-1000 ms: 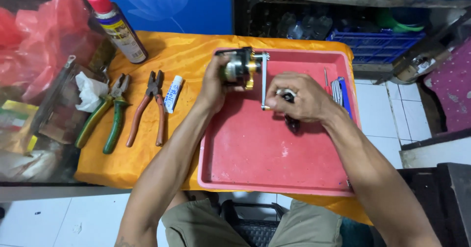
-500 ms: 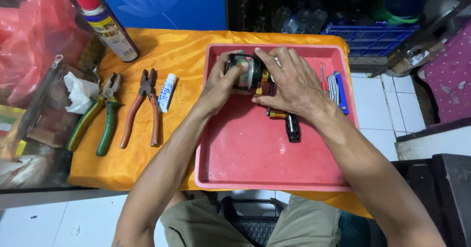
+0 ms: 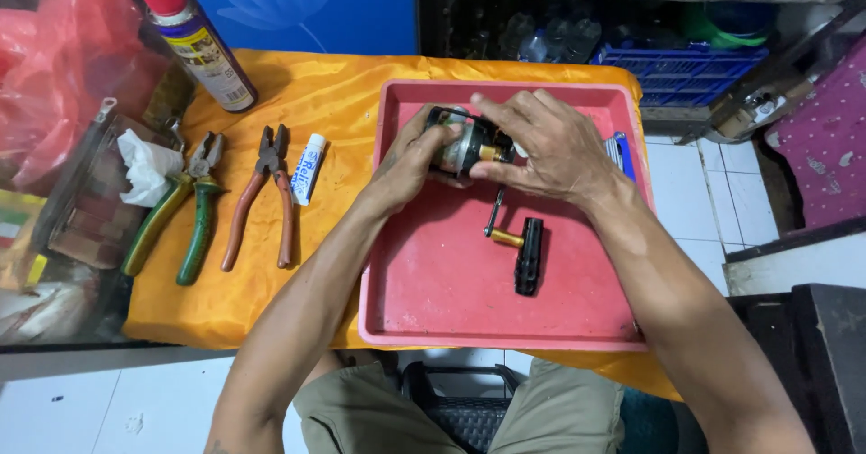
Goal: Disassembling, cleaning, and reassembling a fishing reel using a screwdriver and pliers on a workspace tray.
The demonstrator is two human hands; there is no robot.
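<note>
Over the red tray point(image 3: 451, 301), both hands hold a small fishing reel point(image 3: 458, 144) with a dark body and gold parts. My left hand point(image 3: 408, 164) grips the reel from the left. My right hand point(image 3: 541, 146) covers its right side, fingers spread over the top. Below the hands, the reel's handle point(image 3: 516, 240), a metal arm with a gold collar and a black knob, lies loose on the tray floor.
On the orange cloth point(image 3: 298, 84) lie green-handled pliers point(image 3: 185, 215), red-handled pliers point(image 3: 262, 197) and a small white tube point(image 3: 308, 167). A spray can point(image 3: 194, 41) stands at the back left beside red plastic bags point(image 3: 63, 66). Blue-handled tools point(image 3: 622, 155) rest at the tray's right edge.
The handle, turned by my right hand a second ago, has come off and now lies on the tray. My right hand has moved up onto the reel body.
</note>
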